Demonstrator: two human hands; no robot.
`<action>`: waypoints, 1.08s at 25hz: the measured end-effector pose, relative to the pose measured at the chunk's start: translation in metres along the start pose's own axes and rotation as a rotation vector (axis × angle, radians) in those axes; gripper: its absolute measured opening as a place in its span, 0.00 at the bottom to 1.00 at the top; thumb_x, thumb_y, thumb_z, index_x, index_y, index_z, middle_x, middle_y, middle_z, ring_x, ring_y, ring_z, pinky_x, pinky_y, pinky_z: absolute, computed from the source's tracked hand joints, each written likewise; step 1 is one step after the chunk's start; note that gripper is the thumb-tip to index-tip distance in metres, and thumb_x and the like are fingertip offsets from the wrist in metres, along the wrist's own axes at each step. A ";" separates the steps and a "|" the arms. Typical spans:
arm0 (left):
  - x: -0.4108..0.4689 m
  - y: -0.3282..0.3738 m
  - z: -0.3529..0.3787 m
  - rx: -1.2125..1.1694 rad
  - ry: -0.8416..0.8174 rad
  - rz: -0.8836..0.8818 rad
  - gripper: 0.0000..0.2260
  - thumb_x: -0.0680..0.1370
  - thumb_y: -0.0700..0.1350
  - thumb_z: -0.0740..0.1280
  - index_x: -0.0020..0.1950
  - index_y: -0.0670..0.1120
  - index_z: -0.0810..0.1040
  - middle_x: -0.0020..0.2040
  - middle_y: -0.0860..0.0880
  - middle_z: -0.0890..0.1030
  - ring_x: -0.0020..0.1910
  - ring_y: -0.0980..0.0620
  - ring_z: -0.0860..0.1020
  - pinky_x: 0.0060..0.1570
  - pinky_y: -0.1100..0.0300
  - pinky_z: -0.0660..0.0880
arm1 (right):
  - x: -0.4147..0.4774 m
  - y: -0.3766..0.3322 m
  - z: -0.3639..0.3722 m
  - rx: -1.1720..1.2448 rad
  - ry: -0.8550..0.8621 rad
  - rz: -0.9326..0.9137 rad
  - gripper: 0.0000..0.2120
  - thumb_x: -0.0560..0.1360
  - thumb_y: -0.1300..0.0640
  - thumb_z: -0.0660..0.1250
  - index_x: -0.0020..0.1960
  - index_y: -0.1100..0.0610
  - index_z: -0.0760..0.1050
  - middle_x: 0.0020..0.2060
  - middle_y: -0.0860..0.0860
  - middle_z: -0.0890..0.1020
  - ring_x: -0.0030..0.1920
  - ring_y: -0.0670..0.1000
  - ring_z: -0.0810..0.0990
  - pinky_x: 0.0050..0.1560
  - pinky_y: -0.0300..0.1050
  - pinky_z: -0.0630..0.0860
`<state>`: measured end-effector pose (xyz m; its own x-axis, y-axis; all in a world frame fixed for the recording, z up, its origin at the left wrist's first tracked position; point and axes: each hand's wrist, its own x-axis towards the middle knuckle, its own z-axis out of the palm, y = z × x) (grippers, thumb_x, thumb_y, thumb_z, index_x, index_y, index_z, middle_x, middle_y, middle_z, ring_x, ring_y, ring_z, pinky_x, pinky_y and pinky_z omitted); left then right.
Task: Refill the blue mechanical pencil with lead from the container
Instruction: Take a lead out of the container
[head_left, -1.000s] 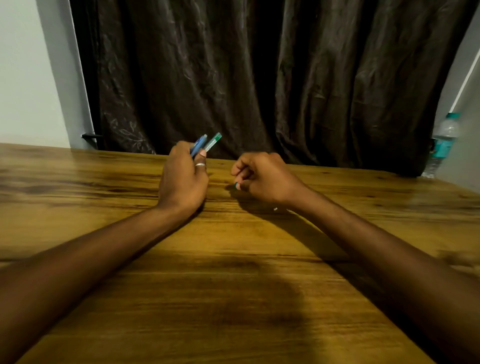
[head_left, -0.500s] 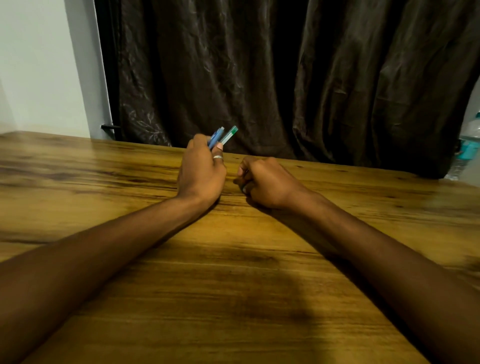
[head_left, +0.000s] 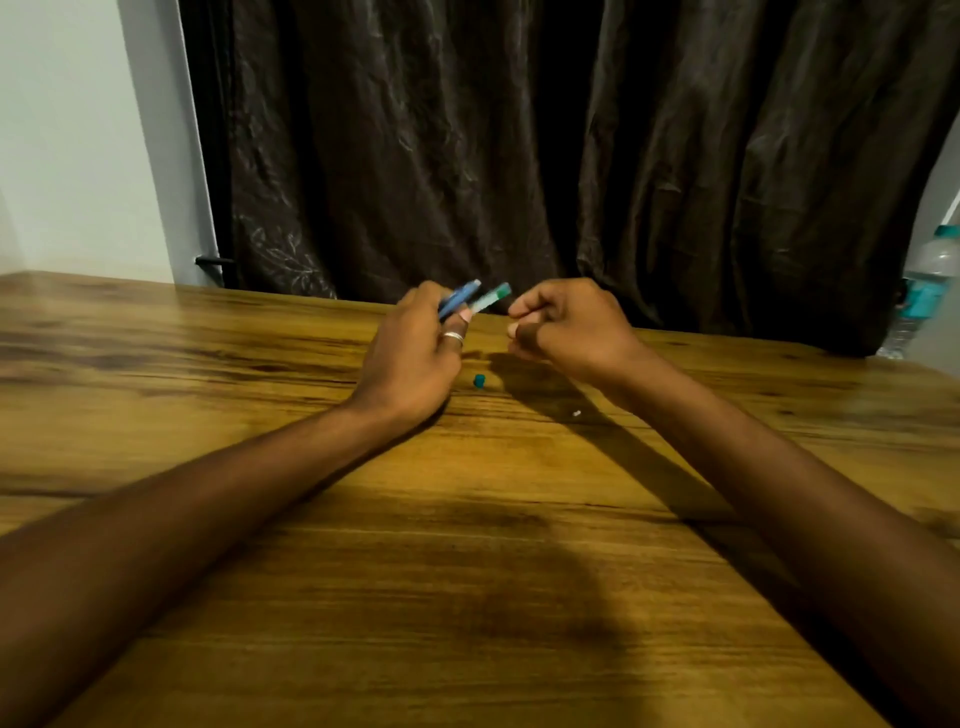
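The blue mechanical pencil (head_left: 459, 300) and 1 clear lead container (head_left: 491, 298) with a green end stick up together from the closed left hand (head_left: 415, 358). The right hand (head_left: 563, 327), just beside them, is curled; whether it holds anything cannot be told. 1 small green cap (head_left: 479, 381) lies on the wooden table (head_left: 467, 597).

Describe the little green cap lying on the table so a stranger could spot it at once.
Start at the wooden table and find the gap between the two hands. The cap lies on the wood there, just right of the left hand and nearer the camera than the right hand. It is teal-green and stubby, unlike the tiny white speck farther right.
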<state>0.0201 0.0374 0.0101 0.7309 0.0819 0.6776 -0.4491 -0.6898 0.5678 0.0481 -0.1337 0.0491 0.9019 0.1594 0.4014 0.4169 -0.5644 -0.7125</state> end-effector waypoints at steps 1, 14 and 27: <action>-0.001 0.001 -0.002 -0.019 -0.068 0.022 0.09 0.82 0.49 0.62 0.58 0.46 0.77 0.49 0.48 0.80 0.47 0.50 0.79 0.45 0.51 0.77 | -0.003 -0.005 -0.003 0.207 0.013 0.101 0.05 0.75 0.64 0.72 0.44 0.56 0.82 0.42 0.56 0.87 0.48 0.55 0.88 0.53 0.50 0.84; 0.007 0.000 -0.026 -0.189 -0.349 -0.054 0.07 0.80 0.50 0.67 0.52 0.50 0.82 0.48 0.42 0.85 0.50 0.43 0.83 0.55 0.45 0.77 | -0.044 -0.006 0.000 0.951 0.050 0.402 0.08 0.77 0.75 0.64 0.52 0.68 0.80 0.47 0.63 0.84 0.44 0.53 0.86 0.47 0.39 0.83; 0.010 0.002 -0.024 -0.325 -0.190 -0.097 0.09 0.79 0.44 0.70 0.58 0.50 0.81 0.46 0.53 0.82 0.44 0.63 0.80 0.45 0.73 0.73 | -0.061 -0.002 0.015 1.047 -0.040 0.454 0.07 0.77 0.74 0.64 0.52 0.68 0.79 0.47 0.64 0.84 0.44 0.55 0.87 0.43 0.40 0.85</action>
<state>0.0141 0.0540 0.0297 0.8466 -0.0202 0.5319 -0.4902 -0.4190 0.7643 -0.0063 -0.1305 0.0175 0.9886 0.1489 -0.0215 -0.0763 0.3728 -0.9248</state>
